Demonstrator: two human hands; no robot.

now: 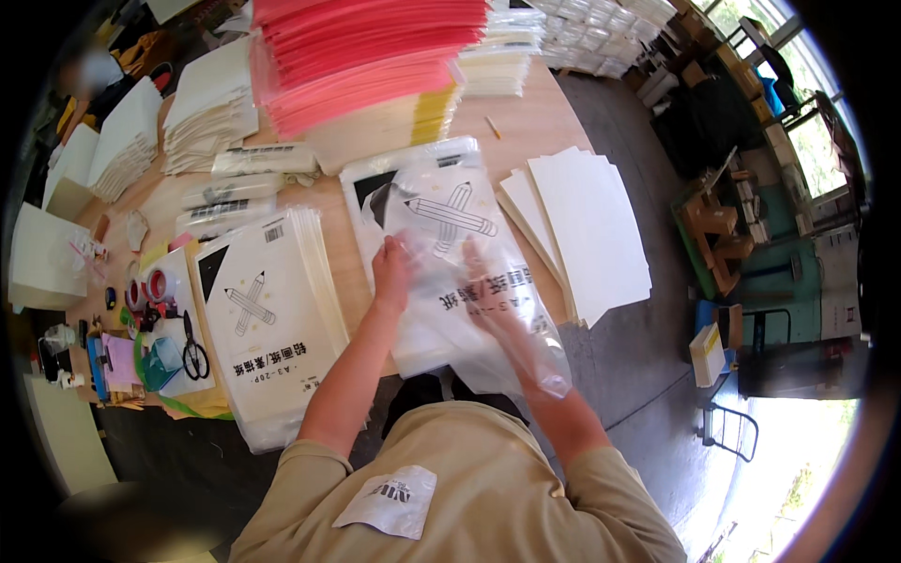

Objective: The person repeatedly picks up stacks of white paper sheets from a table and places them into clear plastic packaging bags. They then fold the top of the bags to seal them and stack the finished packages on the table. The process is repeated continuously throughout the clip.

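A clear plastic bag (526,328) printed with crossed pencils and dark lettering lies loosely over a stack of similar printed bags (413,347) in front of me. My right hand (481,286) is inside this bag, seen through the film, with its fingers stretched toward the far end. The film reaches down over my right wrist. At the bag's left edge, my left hand (392,274) is closed on the film, its fingertips slightly blurred. To the right lies a pile of white paper sheets (591,235), touched by neither hand.
Filled printed paper packs (272,328) lie left of the bags. Far back rises a tall pink stack (366,66). Plastic rolls (263,159), black scissors (194,349), tape rolls (160,284) and white sheet stacks (211,103) occupy the left side. A pencil-like stick (493,127) lies behind.
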